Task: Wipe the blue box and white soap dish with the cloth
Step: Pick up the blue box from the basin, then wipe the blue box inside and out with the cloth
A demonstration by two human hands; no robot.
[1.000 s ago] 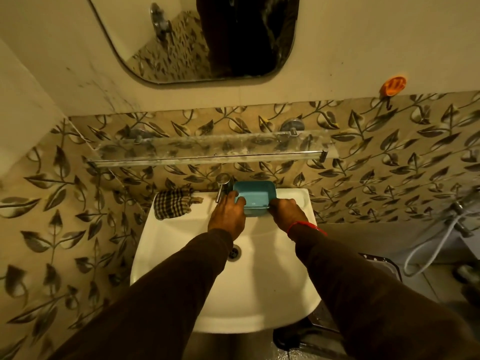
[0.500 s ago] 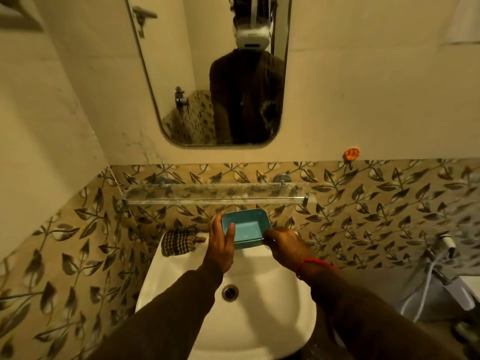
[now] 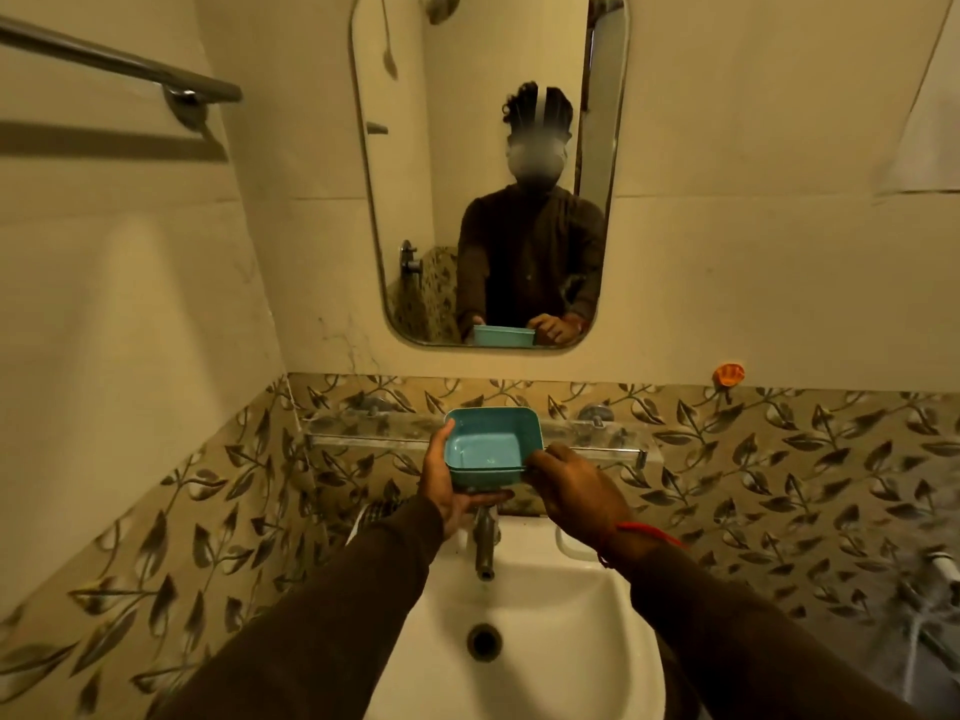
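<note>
Now blue box (image 3: 488,452) between fingers (image 3: 442,444).

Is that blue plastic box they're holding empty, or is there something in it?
Empty: the blue rectangular plastic box has no lid, and its bare floor shows, apart from a tiny speck.

Small home bathroom. White wall-hung washbasin (image 3: 519,667) at 6 o'clock, metal tap (image 3: 484,545) over its drain. Rounded mirror (image 3: 441,148) at 12. Glass shelf (image 3: 597,439) on brackets just below it. Leaf-pattern tiles (image 3: 779,485) on lower walls. Towel rail (image 3: 119,62) at 10. Orange wall hook (image 3: 729,375) at 2.
</note>
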